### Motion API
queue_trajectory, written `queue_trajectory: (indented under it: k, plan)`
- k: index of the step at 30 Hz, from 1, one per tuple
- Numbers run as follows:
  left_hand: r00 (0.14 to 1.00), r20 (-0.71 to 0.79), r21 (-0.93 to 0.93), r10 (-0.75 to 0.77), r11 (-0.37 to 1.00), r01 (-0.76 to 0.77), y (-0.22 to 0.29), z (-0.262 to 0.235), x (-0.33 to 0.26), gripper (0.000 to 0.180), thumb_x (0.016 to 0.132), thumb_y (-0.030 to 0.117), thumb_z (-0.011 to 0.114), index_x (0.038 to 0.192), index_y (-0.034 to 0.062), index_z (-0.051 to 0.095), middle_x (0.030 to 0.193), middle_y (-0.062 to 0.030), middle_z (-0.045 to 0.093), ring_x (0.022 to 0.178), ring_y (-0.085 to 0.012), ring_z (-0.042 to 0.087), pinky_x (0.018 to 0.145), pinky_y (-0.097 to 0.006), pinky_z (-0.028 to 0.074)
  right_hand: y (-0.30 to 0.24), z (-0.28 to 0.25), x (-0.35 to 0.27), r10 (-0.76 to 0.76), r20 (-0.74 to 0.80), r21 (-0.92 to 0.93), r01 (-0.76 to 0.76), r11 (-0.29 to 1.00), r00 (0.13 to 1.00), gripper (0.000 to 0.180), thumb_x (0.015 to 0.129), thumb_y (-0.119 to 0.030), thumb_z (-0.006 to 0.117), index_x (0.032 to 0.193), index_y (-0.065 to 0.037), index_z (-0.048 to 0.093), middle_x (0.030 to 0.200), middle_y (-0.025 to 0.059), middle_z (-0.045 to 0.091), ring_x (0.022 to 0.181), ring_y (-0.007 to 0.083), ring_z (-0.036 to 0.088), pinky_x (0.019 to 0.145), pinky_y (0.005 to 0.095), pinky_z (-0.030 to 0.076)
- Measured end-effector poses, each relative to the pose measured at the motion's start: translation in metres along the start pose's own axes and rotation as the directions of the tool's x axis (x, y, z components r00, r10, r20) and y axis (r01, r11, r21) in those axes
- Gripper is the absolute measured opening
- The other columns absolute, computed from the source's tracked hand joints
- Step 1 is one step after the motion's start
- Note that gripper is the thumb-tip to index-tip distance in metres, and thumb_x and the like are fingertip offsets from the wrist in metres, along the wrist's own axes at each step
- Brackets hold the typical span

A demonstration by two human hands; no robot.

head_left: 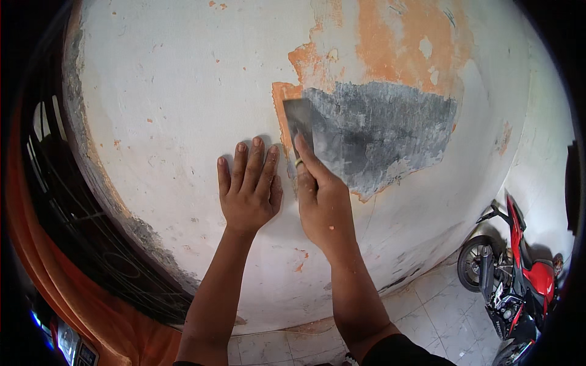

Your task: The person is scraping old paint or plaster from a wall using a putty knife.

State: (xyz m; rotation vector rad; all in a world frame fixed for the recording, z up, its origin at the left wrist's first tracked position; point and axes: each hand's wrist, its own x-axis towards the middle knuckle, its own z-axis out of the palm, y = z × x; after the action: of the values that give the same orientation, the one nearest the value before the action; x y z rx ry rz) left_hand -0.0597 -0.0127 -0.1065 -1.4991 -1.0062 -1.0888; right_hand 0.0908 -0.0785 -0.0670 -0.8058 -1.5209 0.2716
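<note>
My right hand (323, 204) is closed around a scraper (298, 116), a flat metal blade whose handle is mostly hidden in my grip. The blade lies against the wall (177, 91) at the left edge of a bare grey patch (384, 131), over a strip of exposed orange paint (282, 97). To the left of it, my left hand (247, 189) rests flat on the white paint with its fingers stretched upward. A ring shows on my right hand.
More orange paint (397, 43) shows above the grey patch. At the left are a dark barred window (91, 226) with a crumbling edge and an orange curtain (79, 293). A red and black motorcycle (519, 274) stands on the tiled floor (433, 311) at the lower right.
</note>
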Motion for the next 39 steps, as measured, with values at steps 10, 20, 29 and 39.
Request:
queue_trajectory:
  k: [10, 20, 29, 39]
  plan:
    - [1.000, 0.005, 0.009, 0.005, 1.000, -0.005, 0.000, 0.003, -0.001, 0.049, 0.098, 0.028, 0.051, 0.145, 0.0205, 0.059, 0.157, -0.0063, 0.049, 0.150, -0.0283, 0.038, 0.126, -0.054, 0.015, -0.034, -0.027, 0.035, 0.142, 0.152, -0.079, -0.132, 0.988, 0.978, 0.047, 0.103, -0.010, 0.050, 0.151, -0.011, 0.050, 0.110, 0.0295, 0.069, 0.101, 0.0395, 0.071, 0.087, 0.0415, 0.055]
    - [1.000, -0.001, 0.018, 0.014, 1.000, -0.014, 0.000, 0.002, 0.000, 0.049, 0.099, 0.030, 0.051, 0.146, 0.0213, 0.058, 0.157, -0.0063, 0.049, 0.150, -0.0280, 0.038, 0.125, -0.054, 0.016, -0.035, -0.008, 0.054, 0.000, 0.036, -0.077, 0.002, 0.997, 0.999, 0.043, 0.107, -0.015, 0.049, 0.150, -0.015, 0.053, 0.089, 0.0155, 0.066, 0.073, 0.0119, 0.051, 0.075, 0.0277, 0.049]
    - [1.000, 0.004, -0.017, -0.006, 1.000, 0.006, 0.004, 0.002, 0.000, 0.050, 0.098, 0.028, 0.051, 0.147, 0.0214, 0.058, 0.157, -0.0058, 0.050, 0.149, -0.0277, 0.039, 0.126, -0.054, 0.016, -0.005, -0.004, -0.002, -0.027, 0.053, -0.062, 0.030, 0.998, 0.998, 0.046, 0.105, -0.013, 0.049, 0.151, -0.008, 0.048, 0.113, 0.0291, 0.069, 0.094, 0.0390, 0.073, 0.082, 0.0427, 0.056]
    - [1.000, 0.008, 0.003, 0.000, 1.000, 0.000, 0.000, 0.001, -0.001, 0.050, 0.097, 0.027, 0.051, 0.146, 0.0215, 0.058, 0.157, -0.0054, 0.049, 0.149, -0.0280, 0.039, 0.126, -0.054, 0.017, 0.003, -0.004, -0.011, 0.054, 0.108, -0.036, -0.050, 0.998, 0.993, 0.047, 0.104, -0.009, 0.048, 0.151, -0.012, 0.049, 0.129, 0.0268, 0.065, 0.117, 0.0403, 0.065, 0.097, 0.0429, 0.054]
